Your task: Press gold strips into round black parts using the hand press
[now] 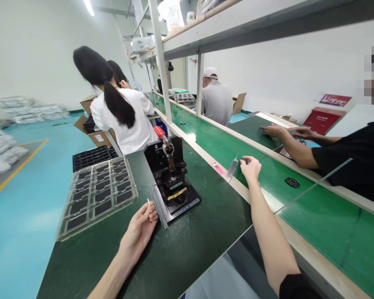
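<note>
My left hand [142,221] is closed on a thin white stick [148,202], just left of a black press fixture [177,195] with a red-tipped lever [159,132]. A yellow strip [177,194] lies across the fixture's lower part. Over the green conveyor belt [269,174], my right hand [251,167] has its fingers closed around a small black part [244,161], mostly hidden by the fingers. Beside it stands a bundle of thin grey strips [232,167] at the belt's near rail. Another black oval part [292,182] lies on the belt to the right.
A clear tray [92,224] of black pieces is on the table's left, with black trays [93,158] behind. A pink item [218,167] lies by the rail. Across the belt, a person's hands [276,131] are at work. A metal shelf [237,29] spans overhead.
</note>
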`<state>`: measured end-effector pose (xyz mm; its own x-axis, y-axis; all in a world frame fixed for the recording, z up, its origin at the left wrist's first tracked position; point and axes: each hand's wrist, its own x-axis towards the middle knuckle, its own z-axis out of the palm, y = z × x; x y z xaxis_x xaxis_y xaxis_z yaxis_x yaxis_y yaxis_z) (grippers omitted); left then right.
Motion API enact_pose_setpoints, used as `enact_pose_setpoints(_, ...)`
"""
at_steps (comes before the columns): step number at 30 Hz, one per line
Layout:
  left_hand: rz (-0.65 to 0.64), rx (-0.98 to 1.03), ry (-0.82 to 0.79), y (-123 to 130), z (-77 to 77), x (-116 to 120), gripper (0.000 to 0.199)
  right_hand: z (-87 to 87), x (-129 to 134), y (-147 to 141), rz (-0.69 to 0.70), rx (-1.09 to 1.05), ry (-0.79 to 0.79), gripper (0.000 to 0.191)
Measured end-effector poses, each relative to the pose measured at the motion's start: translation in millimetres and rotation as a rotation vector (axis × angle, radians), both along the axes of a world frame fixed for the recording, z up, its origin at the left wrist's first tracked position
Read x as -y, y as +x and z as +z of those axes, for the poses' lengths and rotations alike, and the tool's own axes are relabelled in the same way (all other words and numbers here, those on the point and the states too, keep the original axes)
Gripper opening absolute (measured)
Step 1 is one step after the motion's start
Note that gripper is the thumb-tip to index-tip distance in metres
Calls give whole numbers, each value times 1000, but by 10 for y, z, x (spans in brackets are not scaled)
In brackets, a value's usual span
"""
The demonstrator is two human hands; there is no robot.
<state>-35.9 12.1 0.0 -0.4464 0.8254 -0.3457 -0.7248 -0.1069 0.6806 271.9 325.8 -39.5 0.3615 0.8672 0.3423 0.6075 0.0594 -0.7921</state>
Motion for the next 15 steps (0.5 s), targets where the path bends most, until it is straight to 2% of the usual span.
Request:
enact_pose_setpoints(2,-2,-6,12,-4,-9,-9,29,128,27,2,-58,-46,82,29)
enact_pose_setpoints(5,0,-31,38,-20,-27,-15,34,433,219,-62,-123,-111,348,32)
enact_pose_setpoints(8,-42,-79,61,-16,-58,-6,40,714,811,-202,-58,-85,664,25)
enact_pose_setpoints(10,-87,-105,77,11,-88,5,44,758,1419,-309,105,-1,787,18)
enact_pose_setpoints(11,-110,-117,86,31,-104,12,44,720,1743,-358,231,53,818,22)
enact_pose_setpoints(13,-156,-138,106,80,-135,27,44,544,2333,-441,568,131,804,34)
enact_pose_setpoints(15,-197,-157,127,129,-161,40,42,309,2745,-503,804,136,732,37)
